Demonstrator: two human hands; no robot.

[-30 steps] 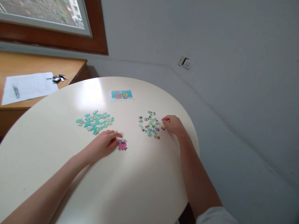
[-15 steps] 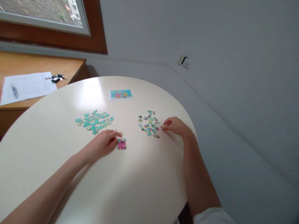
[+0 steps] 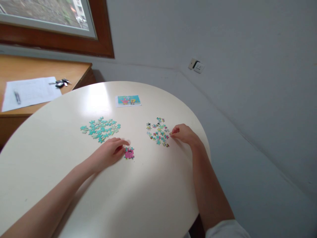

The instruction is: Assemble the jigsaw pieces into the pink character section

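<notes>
1. Round cream counter [image 3: 138,198], glossy and likely slippery under thin card pieces; carried everything below.
2. Left hand [image 3: 109,152]: laid palm-down on the counter, fingers loosely curled, fingertips touching the left edge of the pink cluster; not closed around anything.
3. Right hand [image 3: 184,134]: rested at the right edge of the mixed pile, fingers pinched together at a small piece; whether a piece was actually gripped could not be told.
4. Turquoise pile [image 3: 100,129]: loose pieces spread flat, beyond the left hand, well apart from the mixed pile.
5. Mixed pile [image 3: 158,132]: loose multicoloured pieces, scattered flat, just beside the right hand.
6. Reference picture [image 3: 128,100]: lay flat near the far edge of the counter.
7. Pink cluster [image 3: 129,153]: a few joined pieces, between the two hands, nearer the left. Judged light, thin, stiff but bendable; joints likely to part if lifted by one corner. Best slid flat, or pinched at opposite edges.
</notes>
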